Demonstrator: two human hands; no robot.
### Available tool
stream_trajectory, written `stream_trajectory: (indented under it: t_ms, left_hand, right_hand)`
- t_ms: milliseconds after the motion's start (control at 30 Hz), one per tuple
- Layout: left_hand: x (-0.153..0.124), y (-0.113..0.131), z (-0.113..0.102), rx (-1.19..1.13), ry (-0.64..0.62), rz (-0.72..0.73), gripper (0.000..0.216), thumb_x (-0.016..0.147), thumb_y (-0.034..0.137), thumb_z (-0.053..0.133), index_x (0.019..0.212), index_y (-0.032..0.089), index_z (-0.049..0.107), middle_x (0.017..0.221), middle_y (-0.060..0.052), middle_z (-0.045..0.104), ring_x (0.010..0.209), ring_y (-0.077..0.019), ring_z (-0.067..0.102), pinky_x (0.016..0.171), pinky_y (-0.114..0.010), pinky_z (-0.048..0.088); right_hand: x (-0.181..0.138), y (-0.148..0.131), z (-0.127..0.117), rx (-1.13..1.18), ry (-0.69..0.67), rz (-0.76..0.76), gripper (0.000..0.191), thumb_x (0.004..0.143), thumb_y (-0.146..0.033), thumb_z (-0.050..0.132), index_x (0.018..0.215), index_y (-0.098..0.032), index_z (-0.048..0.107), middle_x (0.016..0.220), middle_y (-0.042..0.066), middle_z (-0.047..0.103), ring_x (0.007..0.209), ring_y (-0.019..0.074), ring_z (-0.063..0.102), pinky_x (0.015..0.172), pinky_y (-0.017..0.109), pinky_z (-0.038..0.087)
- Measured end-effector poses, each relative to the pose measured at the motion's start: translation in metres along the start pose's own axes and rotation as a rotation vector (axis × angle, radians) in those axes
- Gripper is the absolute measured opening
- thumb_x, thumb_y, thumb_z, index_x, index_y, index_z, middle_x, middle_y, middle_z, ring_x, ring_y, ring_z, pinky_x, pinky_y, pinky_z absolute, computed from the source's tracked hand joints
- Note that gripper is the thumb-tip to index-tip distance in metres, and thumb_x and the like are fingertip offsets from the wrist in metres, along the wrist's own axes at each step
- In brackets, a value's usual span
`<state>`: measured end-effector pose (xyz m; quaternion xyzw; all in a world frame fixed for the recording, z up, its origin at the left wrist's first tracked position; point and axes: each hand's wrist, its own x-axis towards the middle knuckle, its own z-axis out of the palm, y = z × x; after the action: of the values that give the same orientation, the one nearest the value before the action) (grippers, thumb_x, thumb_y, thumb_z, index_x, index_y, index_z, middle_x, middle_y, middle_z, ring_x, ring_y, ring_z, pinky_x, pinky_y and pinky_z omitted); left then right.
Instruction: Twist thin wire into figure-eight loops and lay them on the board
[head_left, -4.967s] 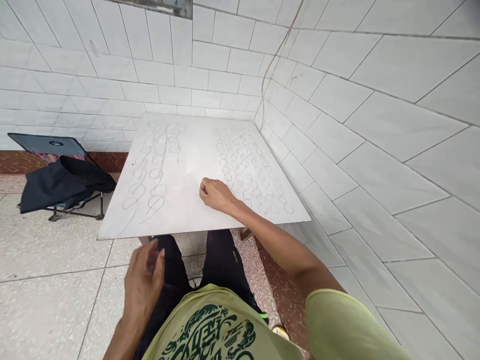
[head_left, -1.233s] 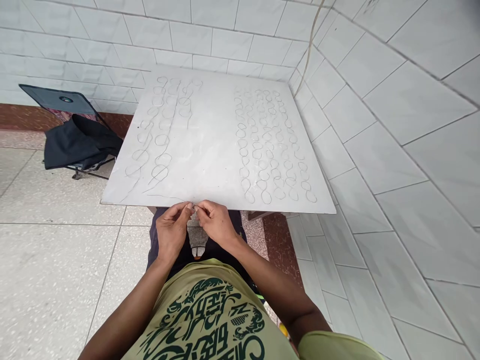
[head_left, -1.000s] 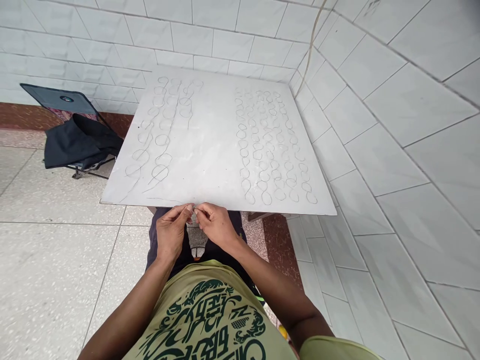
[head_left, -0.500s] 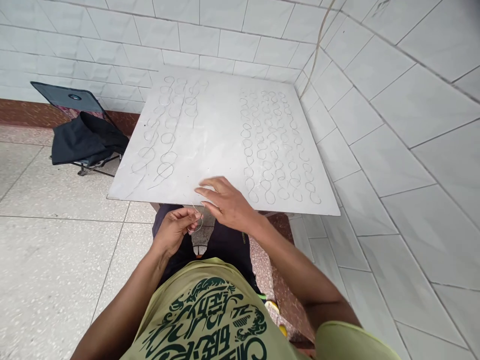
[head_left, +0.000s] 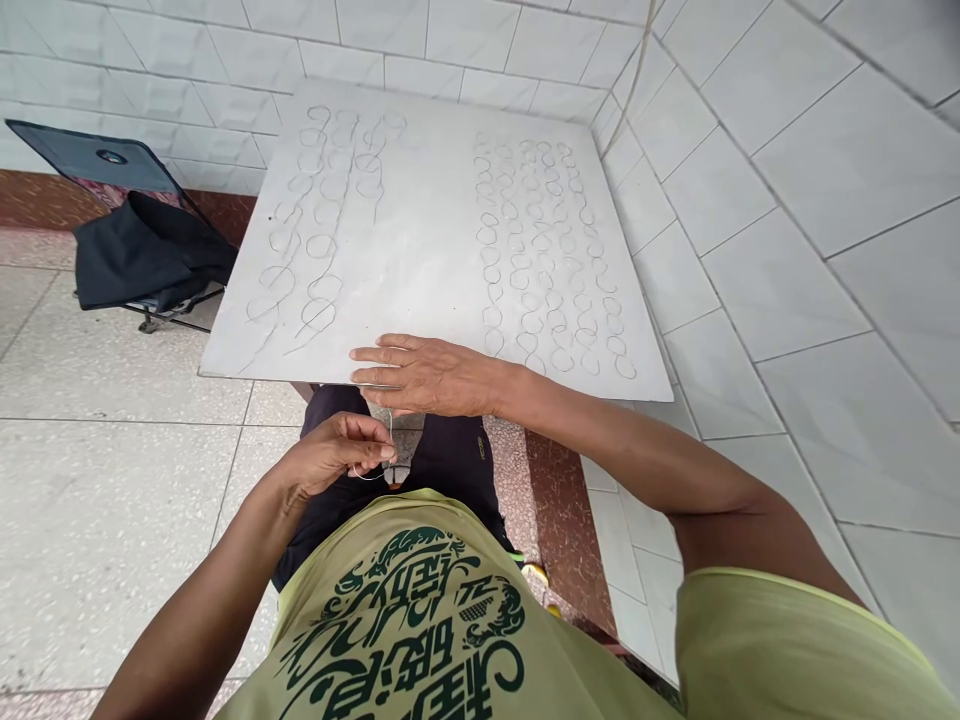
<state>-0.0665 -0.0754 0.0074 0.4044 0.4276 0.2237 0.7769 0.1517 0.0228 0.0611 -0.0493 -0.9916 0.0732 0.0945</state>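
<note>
My left hand (head_left: 326,455) pinches a thin, bent wire (head_left: 370,478) between thumb and fingers, just below the table's front edge. The wire curves under the fingertips, and one end sticks up towards the other hand. My right hand (head_left: 439,376) is stretched flat, palm down and fingers apart, over the front edge of the white table (head_left: 420,270). Whether it touches the tabletop or the wire's upper end I cannot tell. Rows of thin S-shaped wire pieces (head_left: 553,275) lie on the right side of the tabletop. Longer looped wire pieces (head_left: 321,290) lie on its left side.
A folding chair (head_left: 112,165) with a dark cloth (head_left: 142,255) on it stands left of the table. White tiled walls (head_left: 765,240) border the table at the back and right. My legs (head_left: 454,460) are under the front edge, above a speckled floor (head_left: 112,520).
My right hand has moved left and flattened out over the table edge, its fingers now straight. My left hand still pinches the wire, slightly lower. The camera view has shifted a little.
</note>
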Motion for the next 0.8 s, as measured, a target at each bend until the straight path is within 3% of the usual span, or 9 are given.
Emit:
stream_trajectory:
  t_ms: [67, 133, 267, 600, 800]
  left_hand:
    - [-0.001, 0.000, -0.003, 0.039, -0.020, -0.002, 0.024, 0.068, 0.037, 0.090, 0.073, 0.016, 0.080, 0.058, -0.003, 0.059, 0.049, -0.0088, 0.040, 0.045, -0.023, 0.026]
    - [-0.002, 0.000, -0.006, 0.082, -0.039, -0.007, 0.024, 0.070, 0.038, 0.089, 0.073, 0.016, 0.080, 0.057, -0.002, 0.058, 0.049, -0.0088, 0.040, 0.045, -0.023, 0.027]
    - [-0.003, 0.003, -0.007, 0.153, -0.068, -0.012, 0.024, 0.073, 0.040, 0.087, 0.073, 0.017, 0.080, 0.056, -0.001, 0.057, 0.048, -0.0094, 0.040, 0.045, -0.023, 0.027]
    - [0.001, -0.006, -0.004, 0.034, 0.048, 0.018, 0.026, 0.070, 0.040, 0.089, 0.072, 0.016, 0.078, 0.056, -0.002, 0.056, 0.050, -0.0092, 0.041, 0.045, -0.022, 0.026]
    - [-0.001, -0.009, 0.004, -0.050, 0.106, 0.044, 0.030, 0.067, 0.041, 0.090, 0.072, 0.015, 0.076, 0.053, 0.001, 0.051, 0.049, -0.0077, 0.037, 0.047, -0.022, 0.024]
  right_hand:
    - [0.000, 0.001, 0.004, 0.021, -0.024, 0.004, 0.012, 0.102, -0.028, 0.064, 0.099, -0.023, 0.074, 0.121, 0.005, 0.073, 0.135, 0.0231, 0.054, 0.116, 0.048, 0.038]
    - [-0.002, 0.002, 0.008, 0.079, -0.019, 0.030, 0.024, 0.101, -0.035, 0.066, 0.082, -0.023, 0.072, 0.095, 0.005, 0.073, 0.111, 0.0229, 0.062, 0.106, 0.044, 0.044]
    - [-0.011, -0.001, 0.017, 0.267, 0.088, 0.162, 0.044, 0.098, -0.048, 0.068, 0.062, -0.024, 0.061, 0.068, 0.002, 0.062, 0.083, 0.0196, 0.056, 0.090, 0.038, 0.045]
    - [-0.019, -0.004, 0.032, 0.361, 0.203, 0.343, 0.057, 0.101, -0.063, 0.054, 0.061, -0.023, 0.058, 0.063, 0.003, 0.059, 0.069, 0.0175, 0.049, 0.075, 0.034, 0.042]
    - [-0.022, -0.006, 0.029, 0.292, 0.115, 0.509, 0.053, 0.097, -0.061, 0.065, 0.062, -0.022, 0.059, 0.061, 0.004, 0.060, 0.068, 0.0180, 0.053, 0.067, 0.031, 0.036]
